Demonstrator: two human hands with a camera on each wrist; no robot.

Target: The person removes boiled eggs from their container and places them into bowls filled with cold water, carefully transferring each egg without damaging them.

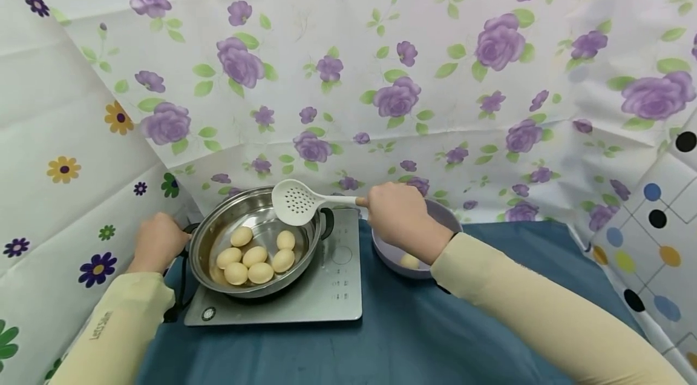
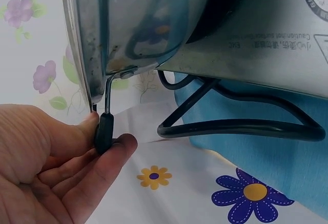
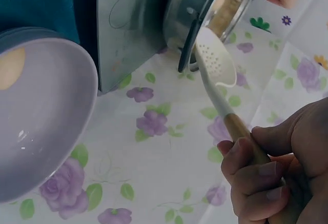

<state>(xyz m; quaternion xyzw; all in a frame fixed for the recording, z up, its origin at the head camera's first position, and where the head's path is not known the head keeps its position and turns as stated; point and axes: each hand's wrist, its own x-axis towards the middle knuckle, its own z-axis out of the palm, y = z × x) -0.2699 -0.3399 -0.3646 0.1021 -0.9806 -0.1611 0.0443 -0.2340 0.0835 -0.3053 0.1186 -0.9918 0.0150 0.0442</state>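
My left hand (image 1: 156, 241) pinches the black side handle (image 2: 105, 134) of a steel pan (image 1: 264, 213) between thumb and fingers. Several pale yellow eggs (image 1: 255, 256) lie together in the pan's lower half, with a little liquid around them. In my right hand (image 1: 396, 213) is a white slotted skimmer (image 1: 296, 203), gripped by its wooden handle (image 3: 238, 130). Its perforated head holds no egg and overlaps the pan's right rim in the head view. Below my right forearm stands a purple bowl (image 3: 51, 116), partly hidden, with an egg (image 1: 409, 261) in it.
The pan sits on a silver induction cooktop (image 1: 343, 294), on a blue cloth (image 1: 261, 348). A black cable (image 2: 241, 129) loops beside the cooktop's left edge. Flowered sheets (image 1: 348, 70) hang close behind and to the left; a dotted sheet (image 1: 653, 240) stands at right.
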